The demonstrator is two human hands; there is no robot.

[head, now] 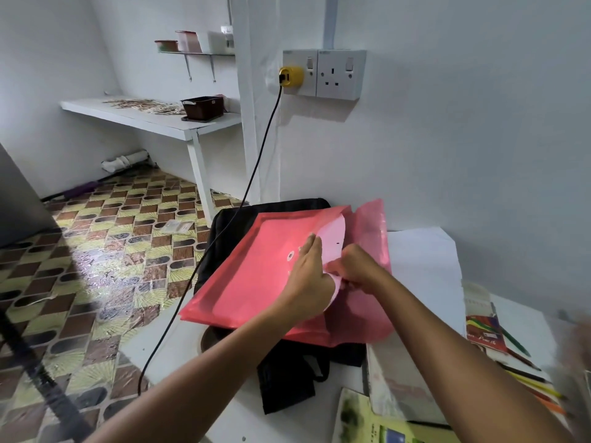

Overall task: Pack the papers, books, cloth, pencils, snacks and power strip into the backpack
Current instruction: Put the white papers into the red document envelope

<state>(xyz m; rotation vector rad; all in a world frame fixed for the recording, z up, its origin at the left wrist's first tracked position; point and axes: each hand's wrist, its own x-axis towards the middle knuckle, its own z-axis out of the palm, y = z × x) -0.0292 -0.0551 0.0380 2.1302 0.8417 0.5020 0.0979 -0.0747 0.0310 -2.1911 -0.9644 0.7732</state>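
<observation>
Backpack [230, 238] mostly hidden under folder [256, 270]; hands [332, 276] on flap.

Head view (wide-angle) looks down, close.

Packing items around black backpack [236, 238] on white table.

Backpack lies flat, mostly covered by a red plastic folder [256, 266] tilted on top of it, flap open, pale paper [334, 241] showing at the mouth. White sheets [422, 266] lie right of backpack, against the wall. Books [396, 388] sit near its lower right corner; coloured pencils [527, 375] and their red box [484, 332] further right, loose.
</observation>
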